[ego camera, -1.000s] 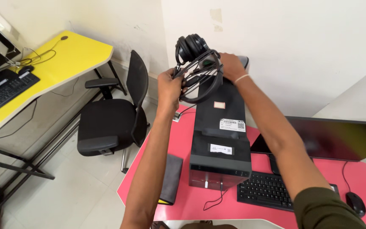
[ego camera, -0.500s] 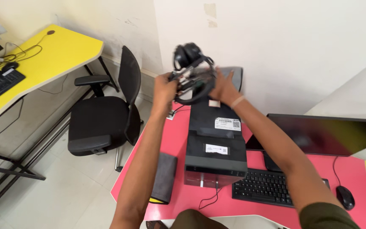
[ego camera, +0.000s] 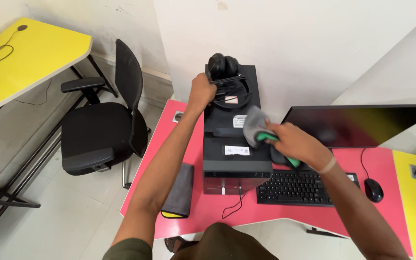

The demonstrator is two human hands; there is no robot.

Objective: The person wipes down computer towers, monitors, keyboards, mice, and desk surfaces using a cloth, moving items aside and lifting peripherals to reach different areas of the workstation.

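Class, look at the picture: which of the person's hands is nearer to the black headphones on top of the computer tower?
Left. The left hand grips the headphones at the tower's far end. The right hand is apart from them, nearer the person, holding a grey-green cloth at the tower's right edge.

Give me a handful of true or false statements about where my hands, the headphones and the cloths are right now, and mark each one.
1. The left hand has its grip on the black over-ear headphones lying on top of the black desktop computer tower. True.
2. The right hand is on the black mouse. False: it holds a grey and green cloth against the tower.
3. The folded dark grey cloth lies on the yellow desk. False: it lies on the red desk, left of the tower.
4. The black keyboard sits right of the tower. True.
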